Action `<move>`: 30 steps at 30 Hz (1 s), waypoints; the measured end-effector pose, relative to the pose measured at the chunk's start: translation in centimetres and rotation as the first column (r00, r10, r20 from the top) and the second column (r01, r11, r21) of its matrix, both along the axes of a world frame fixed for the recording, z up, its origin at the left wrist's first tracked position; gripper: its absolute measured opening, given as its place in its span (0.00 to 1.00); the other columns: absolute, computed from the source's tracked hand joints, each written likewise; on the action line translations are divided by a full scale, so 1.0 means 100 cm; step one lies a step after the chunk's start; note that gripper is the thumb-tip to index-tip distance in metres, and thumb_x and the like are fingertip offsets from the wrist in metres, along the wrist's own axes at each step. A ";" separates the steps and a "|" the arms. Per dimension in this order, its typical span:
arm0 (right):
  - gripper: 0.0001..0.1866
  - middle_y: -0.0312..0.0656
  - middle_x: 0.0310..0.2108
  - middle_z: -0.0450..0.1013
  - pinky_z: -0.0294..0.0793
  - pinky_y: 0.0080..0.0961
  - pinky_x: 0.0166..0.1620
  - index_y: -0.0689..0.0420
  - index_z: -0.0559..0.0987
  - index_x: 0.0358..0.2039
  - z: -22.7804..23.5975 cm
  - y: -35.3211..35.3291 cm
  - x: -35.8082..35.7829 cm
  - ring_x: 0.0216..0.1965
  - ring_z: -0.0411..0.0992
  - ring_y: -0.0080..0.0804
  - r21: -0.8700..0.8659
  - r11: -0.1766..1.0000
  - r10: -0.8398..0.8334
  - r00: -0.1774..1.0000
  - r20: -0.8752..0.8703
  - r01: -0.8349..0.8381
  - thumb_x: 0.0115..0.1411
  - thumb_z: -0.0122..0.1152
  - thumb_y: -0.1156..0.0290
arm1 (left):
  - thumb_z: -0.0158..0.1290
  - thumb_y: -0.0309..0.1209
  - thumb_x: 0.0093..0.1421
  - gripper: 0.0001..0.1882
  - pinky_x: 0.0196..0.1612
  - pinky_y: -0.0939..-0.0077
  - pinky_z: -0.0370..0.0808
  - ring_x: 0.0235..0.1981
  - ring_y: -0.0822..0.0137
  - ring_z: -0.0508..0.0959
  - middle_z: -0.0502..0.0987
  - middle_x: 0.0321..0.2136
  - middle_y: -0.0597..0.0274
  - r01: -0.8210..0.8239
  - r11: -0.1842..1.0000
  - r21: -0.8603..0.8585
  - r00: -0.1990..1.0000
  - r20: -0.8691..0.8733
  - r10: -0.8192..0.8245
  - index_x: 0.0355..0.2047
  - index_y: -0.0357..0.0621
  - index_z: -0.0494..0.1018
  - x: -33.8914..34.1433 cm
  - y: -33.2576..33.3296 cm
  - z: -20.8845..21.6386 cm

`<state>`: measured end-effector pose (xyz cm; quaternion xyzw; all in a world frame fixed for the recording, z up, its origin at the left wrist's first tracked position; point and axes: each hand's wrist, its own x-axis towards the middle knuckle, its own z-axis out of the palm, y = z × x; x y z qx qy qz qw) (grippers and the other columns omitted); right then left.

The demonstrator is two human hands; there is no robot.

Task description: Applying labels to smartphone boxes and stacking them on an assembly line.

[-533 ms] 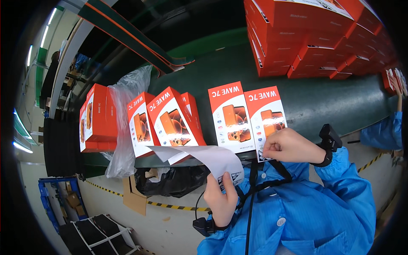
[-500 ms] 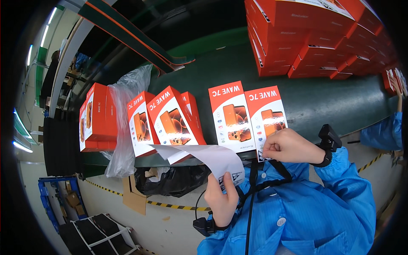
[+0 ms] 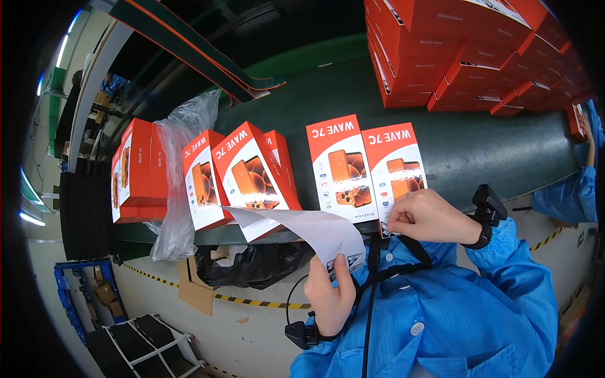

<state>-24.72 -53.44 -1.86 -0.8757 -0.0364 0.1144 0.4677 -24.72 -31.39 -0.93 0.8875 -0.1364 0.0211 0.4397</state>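
Observation:
My left hand (image 3: 330, 291) grips a curling white label sheet (image 3: 296, 228) between thumb and fingers; black print shows near the thumb. The sheet's far end rises to the left in front of the red-and-white phone boxes (image 3: 252, 170). My right hand (image 3: 423, 217) is closed, its curled fingers at the lower edge of a phone box (image 3: 396, 151). By the fingertips, a small black-and-white label (image 3: 386, 230) shows at that box's lower left corner. Whether the fingers pinch anything is hidden. Against this box's left side lies another phone box (image 3: 337, 167).
Clear plastic wrap (image 3: 179, 170) lies between the leftmost red boxes (image 3: 145, 167) and the others. A tall stack of red boxes (image 3: 454, 57) stands at the back right of the dark green table (image 3: 479, 145). A black plastic bag (image 3: 258, 266) hangs below the front edge. A co-worker's blue sleeve (image 3: 567, 198) appears at far right.
The boxes on the left appear slightly farther left as the view shifts a little. My left hand still holds the label sheet, and my right hand remains at the box corner.

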 end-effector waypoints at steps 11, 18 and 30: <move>0.17 0.41 0.20 0.68 0.69 0.22 0.28 0.59 0.65 0.26 0.006 0.001 -0.003 0.22 0.70 0.28 0.162 0.987 0.029 0.994 -0.106 -0.011 0.50 0.65 0.65 | 0.56 0.25 0.54 0.11 0.25 0.77 0.72 0.23 0.66 0.78 0.76 0.24 0.52 -0.038 0.981 -0.188 0.998 -0.062 0.027 0.35 0.33 0.68 -0.005 0.008 -0.011; 0.14 0.32 0.24 0.62 0.67 0.13 0.30 0.56 0.65 0.26 0.011 0.028 -0.009 0.27 0.65 0.17 0.612 0.778 -0.151 0.988 -0.031 0.138 0.52 0.64 0.75 | 0.57 0.22 0.53 0.11 0.29 0.83 0.69 0.27 0.74 0.73 0.74 0.30 0.54 0.041 0.800 -0.599 0.988 -0.093 -0.121 0.35 0.32 0.69 -0.012 0.008 -0.012; 0.14 0.41 0.34 0.73 0.72 0.25 0.38 0.58 0.75 0.39 0.020 0.055 -0.011 0.36 0.72 0.35 0.327 0.936 -0.061 0.855 0.514 -0.130 0.50 0.62 0.74 | 0.64 0.22 0.45 0.10 0.17 0.86 0.57 0.18 0.80 0.65 0.74 0.26 0.59 -0.032 0.823 -0.567 0.995 -0.097 -0.029 0.27 0.33 0.74 -0.015 0.024 -0.034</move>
